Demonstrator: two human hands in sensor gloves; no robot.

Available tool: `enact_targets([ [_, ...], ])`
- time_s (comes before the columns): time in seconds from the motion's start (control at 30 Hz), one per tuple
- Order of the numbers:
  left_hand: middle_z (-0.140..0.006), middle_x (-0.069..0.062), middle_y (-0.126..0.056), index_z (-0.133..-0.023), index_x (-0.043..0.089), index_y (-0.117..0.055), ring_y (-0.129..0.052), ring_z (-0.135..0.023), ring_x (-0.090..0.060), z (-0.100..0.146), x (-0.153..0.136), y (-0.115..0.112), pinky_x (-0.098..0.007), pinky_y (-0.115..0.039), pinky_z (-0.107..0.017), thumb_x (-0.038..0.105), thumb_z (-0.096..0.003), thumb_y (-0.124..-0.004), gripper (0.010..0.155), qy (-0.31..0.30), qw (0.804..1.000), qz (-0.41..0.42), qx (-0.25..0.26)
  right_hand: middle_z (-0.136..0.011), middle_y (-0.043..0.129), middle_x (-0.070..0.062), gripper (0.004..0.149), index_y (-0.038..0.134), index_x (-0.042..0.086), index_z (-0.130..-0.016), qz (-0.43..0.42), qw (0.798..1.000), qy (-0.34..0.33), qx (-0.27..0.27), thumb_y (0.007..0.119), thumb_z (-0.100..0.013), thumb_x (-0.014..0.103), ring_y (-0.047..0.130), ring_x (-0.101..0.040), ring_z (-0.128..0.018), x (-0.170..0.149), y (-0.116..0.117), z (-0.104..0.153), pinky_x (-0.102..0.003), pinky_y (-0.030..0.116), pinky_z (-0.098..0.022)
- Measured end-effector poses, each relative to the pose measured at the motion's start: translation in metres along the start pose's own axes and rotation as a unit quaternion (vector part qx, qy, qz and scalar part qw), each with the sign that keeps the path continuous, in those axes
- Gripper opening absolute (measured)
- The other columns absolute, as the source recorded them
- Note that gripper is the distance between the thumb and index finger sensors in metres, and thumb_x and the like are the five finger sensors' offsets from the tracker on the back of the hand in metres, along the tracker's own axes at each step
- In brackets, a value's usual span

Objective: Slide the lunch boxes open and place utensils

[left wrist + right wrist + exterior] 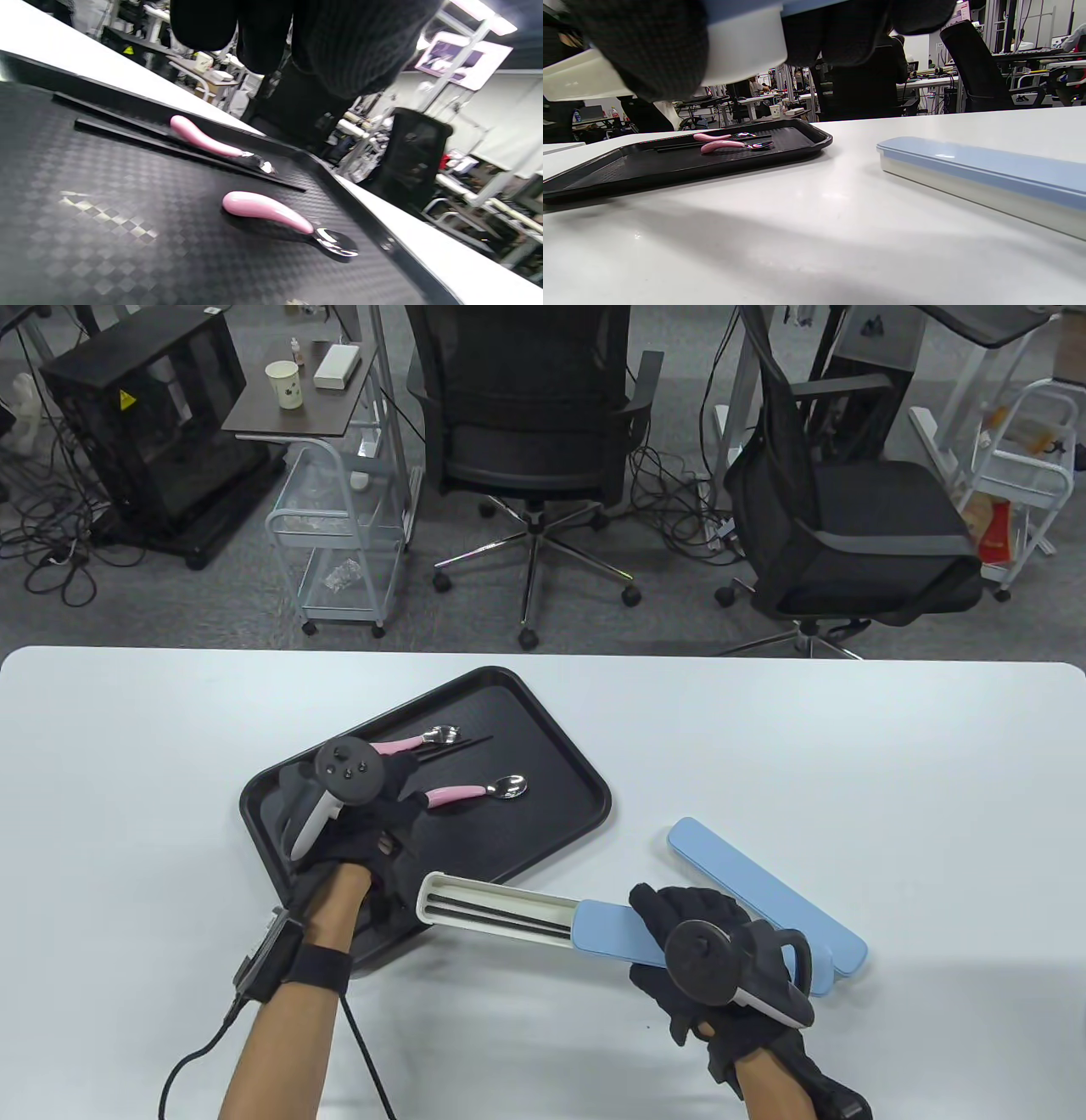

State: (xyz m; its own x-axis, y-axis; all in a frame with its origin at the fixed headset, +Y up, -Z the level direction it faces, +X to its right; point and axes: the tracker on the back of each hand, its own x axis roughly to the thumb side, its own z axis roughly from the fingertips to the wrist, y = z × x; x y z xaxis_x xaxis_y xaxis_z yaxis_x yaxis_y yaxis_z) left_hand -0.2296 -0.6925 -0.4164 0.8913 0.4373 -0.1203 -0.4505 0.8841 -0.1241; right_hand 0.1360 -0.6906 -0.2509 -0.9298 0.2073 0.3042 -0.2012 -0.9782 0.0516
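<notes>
My right hand (pixel 660 935) grips a slim lunch box (pixel 496 903) by its blue lid (pixel 604 935) and holds it off the table; it also shows at the top of the right wrist view (pixel 742 51). The lid is slid partly back, and black chopsticks (pixel 501 911) lie in the white base. My left hand (pixel 397 808) hovers over the black tray (pixel 551 831) with nothing in its fingers (pixel 348 51), close to a pink-handled spoon (pixel 482 791) (pixel 271 212). A second pink-handled utensil (pixel 424 740) (pixel 208 143) and loose black chopsticks (pixel 462 747) (pixel 169 148) lie further back on the tray.
A second lunch box (pixel 747 881) with its blue lid closed lies on the white table just behind my right hand, and shows in the right wrist view (pixel 988 173). The open box's end overhangs the tray's near right corner. Office chairs stand beyond the table's far edge.
</notes>
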Motion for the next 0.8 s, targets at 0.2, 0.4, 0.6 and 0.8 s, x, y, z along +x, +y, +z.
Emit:
enact_targets([
  [0.2, -0.115, 0.0, -0.054, -0.107, 0.034, -0.055, -0.055, -0.093, -0.033, -0.033, -0.005, -0.022, -0.052, -0.041, -0.066, 0.047, -0.0459, -0.084, 0.069, 0.047, 0.998, -0.004, -0.047, -0.106, 0.055, -0.009, 0.078, 0.046, 0.029, -0.108, 0.017, 1.0, 0.009, -0.021, 0.087, -0.044, 0.049, 0.06, -0.038, -0.1, -0.001, -0.006, 0.003, -0.062, 0.048, -0.074],
  [0.4, -0.114, -0.001, -0.054, -0.107, 0.035, -0.055, -0.056, -0.09, -0.032, -0.052, -0.006, -0.053, -0.051, -0.042, -0.065, 0.048, -0.0448, -0.086, 0.071, 0.072, 0.993, -0.069, -0.065, -0.106, 0.055, -0.009, 0.079, 0.046, 0.029, -0.108, 0.013, 1.0, 0.005, -0.023, 0.087, -0.044, 0.049, 0.06, -0.038, -0.1, -0.001, -0.007, 0.003, -0.062, 0.048, -0.074],
  [0.6, -0.112, -0.004, -0.054, -0.108, 0.032, -0.049, -0.055, -0.09, -0.032, -0.062, -0.01, -0.073, -0.051, -0.041, -0.066, 0.048, -0.0444, -0.086, 0.075, 0.093, 0.989, -0.084, -0.08, -0.106, 0.055, -0.009, 0.078, 0.046, 0.029, -0.108, 0.013, 1.0, 0.008, -0.021, 0.087, -0.044, 0.049, 0.061, -0.038, -0.1, -0.001, -0.007, 0.003, -0.062, 0.049, -0.074],
  [0.8, -0.111, -0.002, -0.049, -0.105, 0.04, -0.055, -0.054, -0.091, -0.03, -0.065, -0.007, -0.079, -0.051, -0.041, -0.066, 0.048, -0.0457, -0.084, 0.067, 0.102, 0.985, -0.115, -0.084, -0.106, 0.055, -0.009, 0.079, 0.046, 0.029, -0.108, 0.013, 1.0, 0.009, -0.021, 0.087, -0.044, 0.049, 0.061, -0.038, -0.1, -0.002, -0.006, 0.003, -0.062, 0.049, -0.074],
])
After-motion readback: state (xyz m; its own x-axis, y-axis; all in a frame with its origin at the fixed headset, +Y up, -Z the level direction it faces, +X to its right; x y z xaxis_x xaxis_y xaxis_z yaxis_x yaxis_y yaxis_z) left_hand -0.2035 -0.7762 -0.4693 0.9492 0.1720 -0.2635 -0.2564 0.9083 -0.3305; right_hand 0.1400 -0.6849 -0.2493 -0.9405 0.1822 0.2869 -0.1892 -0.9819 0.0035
